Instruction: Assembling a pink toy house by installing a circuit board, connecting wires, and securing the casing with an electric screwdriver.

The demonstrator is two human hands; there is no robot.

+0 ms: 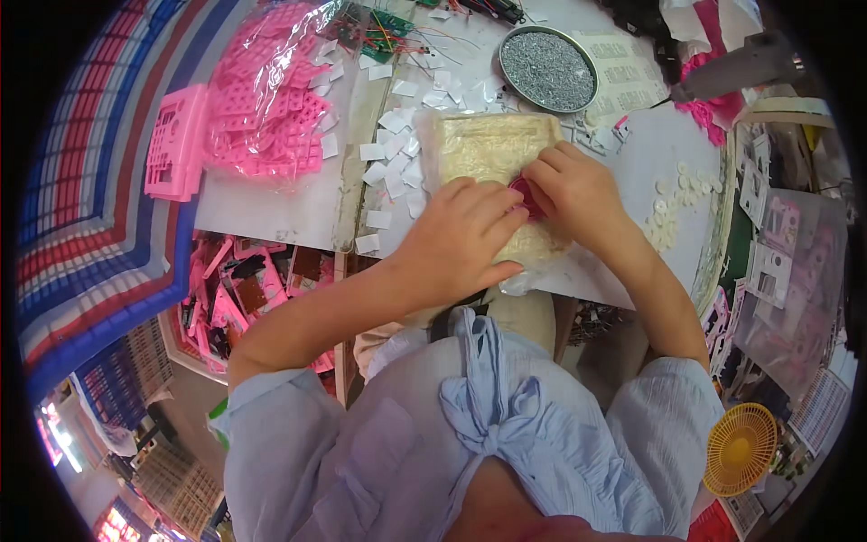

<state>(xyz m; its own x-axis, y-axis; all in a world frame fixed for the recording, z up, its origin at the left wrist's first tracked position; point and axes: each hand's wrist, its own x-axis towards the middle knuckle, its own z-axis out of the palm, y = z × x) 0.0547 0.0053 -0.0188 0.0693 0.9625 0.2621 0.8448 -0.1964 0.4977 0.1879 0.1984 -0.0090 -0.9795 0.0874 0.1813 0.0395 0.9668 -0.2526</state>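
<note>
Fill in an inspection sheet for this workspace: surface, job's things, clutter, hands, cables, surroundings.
Surface: white tabletop, crowded.
Job's things: small dark red piece between both hands, over a yellowish pad in clear wrap.
Clutter: white paper squares, bag of pink plastic parts, pink frame, round tray of grey bits, white discs.
Hands: left hand and right hand pressed on the red piece; grip hidden.
Cables: thin coloured wires by a green circuit board.
Surroundings: yellow fan, striped sheet.

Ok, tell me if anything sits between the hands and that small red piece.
Nothing visible does. The left hand and right hand both touch the red piece, pinched between them over the yellowish pad.
</note>
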